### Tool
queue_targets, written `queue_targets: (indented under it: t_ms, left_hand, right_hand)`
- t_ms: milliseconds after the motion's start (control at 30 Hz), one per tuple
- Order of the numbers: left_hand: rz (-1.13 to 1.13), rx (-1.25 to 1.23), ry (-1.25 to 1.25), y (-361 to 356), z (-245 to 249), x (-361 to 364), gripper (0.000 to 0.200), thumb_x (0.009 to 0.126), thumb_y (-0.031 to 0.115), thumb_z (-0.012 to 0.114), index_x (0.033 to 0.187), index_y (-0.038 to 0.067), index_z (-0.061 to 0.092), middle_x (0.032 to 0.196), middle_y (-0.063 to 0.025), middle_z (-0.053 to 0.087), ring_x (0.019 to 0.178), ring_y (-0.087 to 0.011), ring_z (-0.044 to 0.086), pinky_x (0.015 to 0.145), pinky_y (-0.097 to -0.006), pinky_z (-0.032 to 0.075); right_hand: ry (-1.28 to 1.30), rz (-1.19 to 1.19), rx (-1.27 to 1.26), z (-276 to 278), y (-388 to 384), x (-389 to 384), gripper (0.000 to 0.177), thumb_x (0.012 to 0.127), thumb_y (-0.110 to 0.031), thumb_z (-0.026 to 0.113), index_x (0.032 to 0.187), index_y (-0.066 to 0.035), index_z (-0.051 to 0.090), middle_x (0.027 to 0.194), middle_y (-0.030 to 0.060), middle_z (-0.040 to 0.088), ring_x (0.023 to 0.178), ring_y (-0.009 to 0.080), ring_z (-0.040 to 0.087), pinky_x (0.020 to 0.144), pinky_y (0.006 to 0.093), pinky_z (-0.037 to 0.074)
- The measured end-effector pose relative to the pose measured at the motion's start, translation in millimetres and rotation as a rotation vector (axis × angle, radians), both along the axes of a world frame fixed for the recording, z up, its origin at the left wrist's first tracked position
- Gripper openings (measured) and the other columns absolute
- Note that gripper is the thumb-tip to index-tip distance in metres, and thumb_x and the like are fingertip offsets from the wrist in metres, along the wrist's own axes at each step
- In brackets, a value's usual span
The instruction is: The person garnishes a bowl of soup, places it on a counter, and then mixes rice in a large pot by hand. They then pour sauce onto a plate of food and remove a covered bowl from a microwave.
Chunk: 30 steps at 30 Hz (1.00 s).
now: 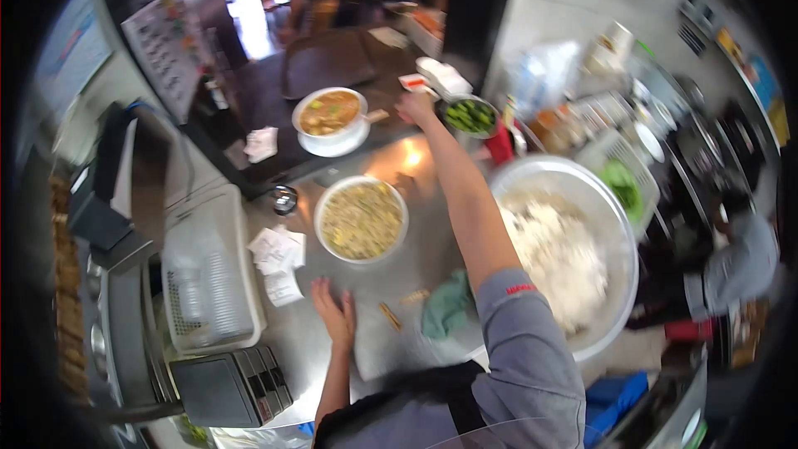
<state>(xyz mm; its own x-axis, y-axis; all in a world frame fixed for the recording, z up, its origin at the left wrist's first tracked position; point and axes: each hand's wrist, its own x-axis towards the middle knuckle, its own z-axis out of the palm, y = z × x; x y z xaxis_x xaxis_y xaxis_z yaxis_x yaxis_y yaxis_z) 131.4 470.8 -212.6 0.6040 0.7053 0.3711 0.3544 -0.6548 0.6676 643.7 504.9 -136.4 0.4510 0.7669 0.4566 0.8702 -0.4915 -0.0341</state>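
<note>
My left hand [335, 313] rests on the steel counter with its fingers spread, holding nothing, below some paper slips [278, 254]. Reaching far forward, my right hand [413, 106] has curled fingers beside a white packet with a red-orange mark [413, 83]; what it grips is hidden. To its left stands a bowl of soup [331, 112], with a light brown handle-like piece [376, 116] at its side. Just right of the hand is a metal container of chopped greens [470, 115]. A white bowl of fried rice [362, 218] sits between my hands on the counter.
A large metal basin of white rice [561, 258] stands under my right arm. A green cloth [446, 306] lies near my body. At left are a white basket of clear cups [212, 274] and a dark machine [233, 387]. A person [731, 258] is at far right.
</note>
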Motion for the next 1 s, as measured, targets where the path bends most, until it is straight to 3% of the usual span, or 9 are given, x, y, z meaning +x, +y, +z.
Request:
queue_targets:
  t_ms: [133,200,333,433,533,633,733,800,1000]
  left_hand:
    - [0.034,-0.025,-0.16,0,-10,-5,0.035,0.08,0.003,0.053,0.115,0.001,0.048,0.116,-0.0179,0.044,0.105,-0.0281,0.047,0.089,-0.0336,0.038]
    - [0.037,-0.218,-0.185,3,-16,-11,0.024,0.081,0.003,0.054,0.105,0.0,0.054,0.101,-0.0132,0.05,0.088,-0.0202,0.05,0.076,-0.0277,0.042]
    - [0.018,-0.466,-0.374,4,-35,-13,0.01,0.082,0.005,0.055,0.088,-0.002,0.059,0.076,-0.0049,0.052,0.063,-0.009,0.046,0.054,-0.0208,0.04]
    - [0.055,-0.728,-0.164,8,-23,-21,0.007,0.082,0.004,0.056,0.082,-0.002,0.06,0.068,-0.0044,0.051,0.073,-0.0132,0.047,0.064,-0.0254,0.041]
    - [0.057,-0.132,0.304,13,-17,-25,0.018,0.08,0.002,0.057,0.098,-0.001,0.056,0.09,-0.0109,0.055,0.098,-0.02,0.046,0.086,-0.0305,0.037]
    - [0.366,0.085,0.188,-30,22,-17,0.045,0.079,0.002,0.056,0.121,0.002,0.041,0.119,-0.0166,0.043,0.12,-0.027,0.032,0.101,-0.0363,0.022]
    - [-0.026,-0.027,-0.147,-69,75,-6,0.065,0.079,0.002,0.056,0.134,0.006,0.022,0.136,-0.0147,0.022,0.124,-0.0291,0.03,0.102,-0.0383,0.022]
    - [-0.281,-0.411,-0.373,-136,135,12,0.056,0.081,0.002,0.053,0.132,0.005,0.03,0.133,-0.0131,0.033,0.12,-0.0252,0.037,0.1,-0.0361,0.027]
    - [-1.108,-0.719,-0.041,-332,216,66,0.03,0.086,0.003,0.046,0.115,-0.001,0.052,0.115,-0.0125,0.055,0.106,-0.0167,0.051,0.09,-0.0276,0.039]
  right_hand:
    - [0.588,-0.144,0.515,100,-81,-60,0.026,0.071,-0.026,0.066,0.062,-0.002,0.061,0.056,0.0089,0.06,0.05,0.0151,0.057,0.046,0.0302,0.044]
    - [0.503,-0.137,0.465,150,-146,-99,0.019,0.069,-0.024,0.068,0.064,-0.006,0.064,0.064,0.0119,0.063,0.057,0.0246,0.059,0.057,0.0371,0.046]
    - [0.646,-0.2,0.391,221,-284,-192,0.03,0.085,-0.023,0.05,0.07,-0.001,0.063,0.057,0.0077,0.059,0.053,0.0141,0.057,0.052,0.029,0.044]
    - [0.641,-0.108,0.335,210,-395,-209,0.017,0.083,-0.012,0.051,0.091,0.001,0.059,0.064,0.0073,0.058,0.053,0.0123,0.055,0.054,0.026,0.044]
    - [0.39,-0.281,0.017,192,-496,-224,0.011,0.076,-0.009,0.058,0.08,-0.002,0.064,0.072,0.01,0.062,0.062,0.0187,0.059,0.061,0.0305,0.046]
    - [0.495,-0.454,-0.119,168,-563,-248,0.007,0.072,-0.008,0.061,0.077,-0.003,0.065,0.075,0.0096,0.062,0.067,0.0175,0.059,0.062,0.0297,0.046]
    - [0.755,-0.48,-0.024,137,-587,-278,0.026,0.069,-0.021,0.07,0.088,-0.005,0.062,0.075,0.0097,0.062,0.072,0.0216,0.059,0.065,0.0326,0.046]
    - [0.705,-0.531,0.139,128,-569,-312,0.038,0.067,-0.026,0.073,0.096,-0.007,0.057,0.074,0.0095,0.061,0.071,0.0222,0.06,0.063,0.0327,0.047]
    - [0.942,-0.319,0.584,80,-545,-309,0.032,0.073,-0.002,0.063,0.099,-0.005,0.044,0.071,0.0102,0.058,0.061,0.021,0.059,0.056,0.0302,0.046]
